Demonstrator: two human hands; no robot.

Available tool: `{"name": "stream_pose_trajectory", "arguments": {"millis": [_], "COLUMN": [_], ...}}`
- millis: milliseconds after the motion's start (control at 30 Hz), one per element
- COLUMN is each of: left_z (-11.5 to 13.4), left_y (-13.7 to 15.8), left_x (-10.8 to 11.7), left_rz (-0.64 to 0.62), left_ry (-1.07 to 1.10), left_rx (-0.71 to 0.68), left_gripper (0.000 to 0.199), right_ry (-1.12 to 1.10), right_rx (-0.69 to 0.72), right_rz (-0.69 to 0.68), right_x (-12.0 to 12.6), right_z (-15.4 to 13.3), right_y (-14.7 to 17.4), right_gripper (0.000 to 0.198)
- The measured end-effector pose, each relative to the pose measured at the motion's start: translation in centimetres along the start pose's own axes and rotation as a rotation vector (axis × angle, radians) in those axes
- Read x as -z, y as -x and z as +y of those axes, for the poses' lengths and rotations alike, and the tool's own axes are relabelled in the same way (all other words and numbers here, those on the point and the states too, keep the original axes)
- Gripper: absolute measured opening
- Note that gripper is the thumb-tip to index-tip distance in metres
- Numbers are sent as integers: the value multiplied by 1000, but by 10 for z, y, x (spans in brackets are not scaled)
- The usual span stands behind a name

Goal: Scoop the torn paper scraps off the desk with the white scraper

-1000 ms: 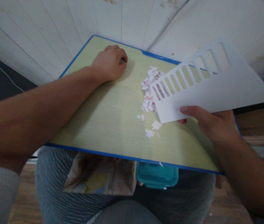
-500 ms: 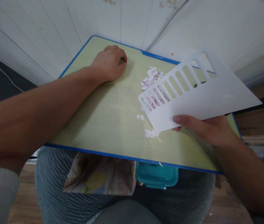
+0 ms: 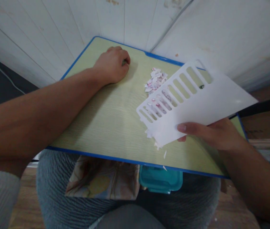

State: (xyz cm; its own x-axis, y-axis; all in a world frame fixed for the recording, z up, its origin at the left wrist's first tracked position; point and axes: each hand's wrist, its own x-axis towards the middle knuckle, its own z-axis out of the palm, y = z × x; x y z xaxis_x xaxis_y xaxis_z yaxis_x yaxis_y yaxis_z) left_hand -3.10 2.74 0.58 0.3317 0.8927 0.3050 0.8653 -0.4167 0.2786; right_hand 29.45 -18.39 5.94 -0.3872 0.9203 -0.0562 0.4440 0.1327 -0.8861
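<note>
My right hand [image 3: 205, 133] grips the lower edge of a white slotted sheet [image 3: 194, 106], thumb on top and fingers beneath. A row of long rounded cut-outs runs along its far side. The sheet is held tilted over the board. Its near left corner is by some small paper scraps [image 3: 149, 133]. A larger heap of torn paper scraps [image 3: 156, 79] lies past the sheet, and more show through the slots. My left hand [image 3: 113, 65] rests curled on the far left of the board. Between its thumb and fingers is a dark gap; whatever is inside is not clear.
The pale green board [image 3: 101, 127] has a blue rim and stands against a white plank wall [image 3: 53, 28]. Below its front edge are a teal plastic box [image 3: 161, 179] and a patterned cloth [image 3: 106, 181]. A grey cable [image 3: 170, 27] runs up the wall.
My right hand has brought the slotted sheet down and a little left, nearer the front edge. Scraps near its corner have shifted towards me. My left hand stays put.
</note>
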Motion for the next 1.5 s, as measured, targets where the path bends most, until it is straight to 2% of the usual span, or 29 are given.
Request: {"name": "stream_pose_trajectory", "arguments": {"millis": [133,267,367,567,833,900,1000,1067,1267,1500], "left_z": [-1,-1,-1,-3,6,8,9,10,15,16], "left_y": [-1,-1,0,1,0,0,1,2,5,4], "left_x": [-2,-1,0,1,3,3,4,5,11,12], "left_rz": [13,1,4,-5,-16,-29,-34,-41,-85,-87], "left_ry": [8,18,34,59,-40,-35,-7,-17,-60,-57], "left_rx": [3,-4,-17,-17,5,19,38,37,28,38], "left_gripper": [36,38,41,40,39,37,35,35,37,37], "right_ry": [44,52,103,138,149,118,61,36,-2,45], "right_rx": [22,32,57,67,46,32,17,27,40,81], "right_rz": [94,68,136,190,314,266,49,-25,98,-111], "right_x": [-5,-10,-11,-10,-3,0,3,3,2,4], "right_z": [-2,1,4,7,16,12,6,3,3,1], "right_y": [-3,-5,-5,-5,-6,-4,-2,0,-2,-1], "right_gripper": [42,44,46,49,46,41,29,26,30,22]}}
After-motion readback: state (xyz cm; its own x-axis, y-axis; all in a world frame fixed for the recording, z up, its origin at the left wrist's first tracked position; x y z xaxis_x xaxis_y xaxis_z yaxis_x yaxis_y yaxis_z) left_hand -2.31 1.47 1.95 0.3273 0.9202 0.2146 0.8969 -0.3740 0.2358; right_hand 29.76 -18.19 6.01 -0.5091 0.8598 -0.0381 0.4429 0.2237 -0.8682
